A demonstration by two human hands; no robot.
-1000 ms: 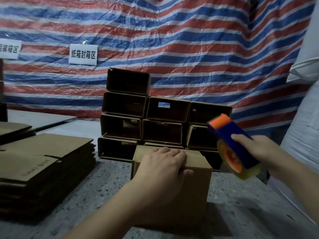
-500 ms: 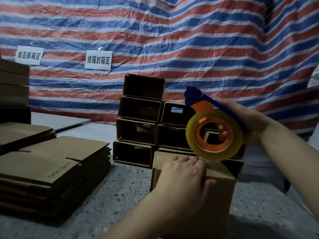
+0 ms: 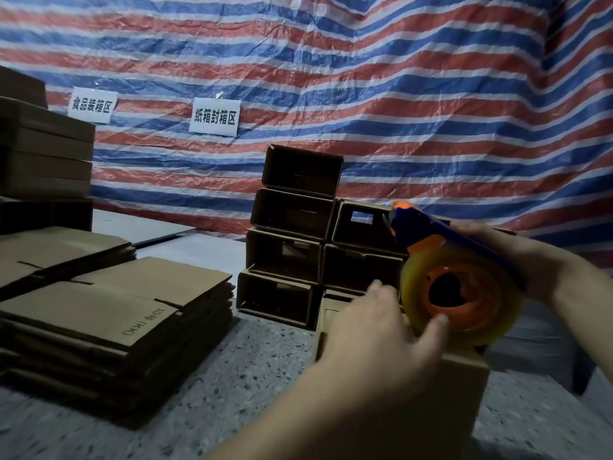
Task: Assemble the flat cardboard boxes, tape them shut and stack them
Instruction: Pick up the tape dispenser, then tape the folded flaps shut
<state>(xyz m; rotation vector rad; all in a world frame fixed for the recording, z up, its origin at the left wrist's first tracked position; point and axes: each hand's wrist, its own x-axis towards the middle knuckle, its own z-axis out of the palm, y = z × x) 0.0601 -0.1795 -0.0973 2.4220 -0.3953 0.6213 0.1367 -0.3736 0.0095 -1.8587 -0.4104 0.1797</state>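
One assembled cardboard box [image 3: 457, 386] stands on the speckled table [image 3: 248, 376], and everything else is placed from it. The left hand [image 3: 381, 333] lies on the box's top with fingers spread loosely, the thumb reaching toward the tape roll. The right hand [image 3: 507, 257] curls around the blue handle of one tape dispenser [image 3: 457, 293], which carries a single yellowish roll on an orange core and hangs just above the box's top at its right side; whether the roll touches the cardboard cannot be told.

Directly behind the box is a stack of open boxes [image 3: 298, 227] lying on their sides, mouths toward the camera. Seven can be counted: four in the left column, and at least three partly hidden behind the dispenser. Their dark insides show nothing in them.

Left of the box sit two piles of flat cardboard blanks [image 3: 109, 313], the nearer one printed on its top sheet. Farther left, more cardboard [image 3: 43, 151] is stacked higher. Behind all hangs a red, white and blue striped tarp [image 3: 398, 94] bearing two white paper signs [image 3: 215, 117].
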